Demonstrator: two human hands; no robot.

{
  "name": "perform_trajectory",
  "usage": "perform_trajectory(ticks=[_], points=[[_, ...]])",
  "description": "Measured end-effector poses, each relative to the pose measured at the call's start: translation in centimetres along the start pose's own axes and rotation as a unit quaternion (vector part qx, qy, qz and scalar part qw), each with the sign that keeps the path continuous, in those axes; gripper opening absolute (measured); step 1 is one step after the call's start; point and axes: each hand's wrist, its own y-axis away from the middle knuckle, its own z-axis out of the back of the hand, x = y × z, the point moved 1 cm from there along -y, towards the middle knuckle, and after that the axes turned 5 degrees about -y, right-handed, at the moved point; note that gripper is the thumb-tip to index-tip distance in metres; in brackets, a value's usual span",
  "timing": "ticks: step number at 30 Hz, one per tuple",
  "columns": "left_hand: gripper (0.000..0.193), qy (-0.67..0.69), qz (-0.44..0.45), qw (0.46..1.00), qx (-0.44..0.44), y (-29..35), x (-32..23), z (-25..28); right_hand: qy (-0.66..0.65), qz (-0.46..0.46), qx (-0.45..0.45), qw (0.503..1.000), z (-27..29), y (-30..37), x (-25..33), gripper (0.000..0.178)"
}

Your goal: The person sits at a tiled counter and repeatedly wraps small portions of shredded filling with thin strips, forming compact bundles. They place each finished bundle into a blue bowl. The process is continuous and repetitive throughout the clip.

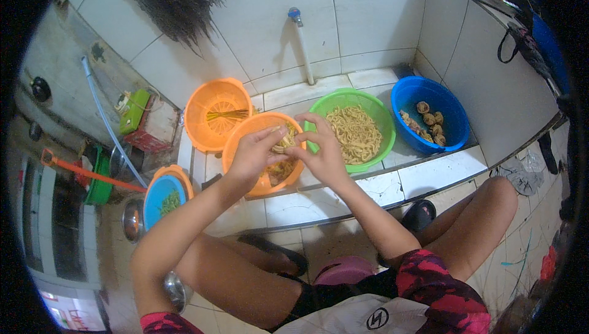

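My left hand [251, 157] pinches a small pale yellow, rolled-looking bundle [283, 141] over an orange basin [232, 140]. From the other side, my right hand [324, 153] has its thumb and forefinger curled in a pinch at the bundle's edge. Yellowish pieces lie in the basin under my hands, partly hidden. To the right, a green colander [391, 126] is filled with pale, noodle-like strips [354, 134]. Further right, a blue basin [402, 88] holds several round, brownish bundles [432, 119]. Behind on the left, an orange colander [197, 102] contains a few thin yellow sticks [227, 115].
The basins stand on a low white-tiled ledge [374, 188]. A tap with a pale pipe [305, 58] is on the wall behind. At left are a light-blue bowl of green leaves [153, 202], a blue hose [110, 119] and an orange handle [92, 176]. A pink seat [343, 269] is beneath me.
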Motion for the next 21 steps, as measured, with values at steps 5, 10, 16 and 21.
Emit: perform_trajectory(ticks=[5, 10, 16, 21], points=[[0.042, 0.116, 0.029, 0.992, 0.038, -0.1, -0.3, 0.2, -0.484, -0.291, 0.049, 0.824, 0.0, 0.0, -1.2, 0.017], [0.042, 0.054, 0.007, 0.998, 0.033, -0.1, -0.3, 0.7, -0.297, -0.214, 0.058, 0.929, 0.0, 0.0, -1.0, 0.023], [0.041, 0.021, 0.009, 0.999, 0.046, -0.7, 0.2, 0.0, -0.214, -0.179, 0.025, 0.96, 0.3, -0.1, -1.8, 0.023], [0.042, 0.095, 0.024, 0.993, 0.071, -0.8, 0.1, -0.2, -0.337, -0.241, 0.048, 0.909, 0.5, -0.3, -2.2, 0.018]])
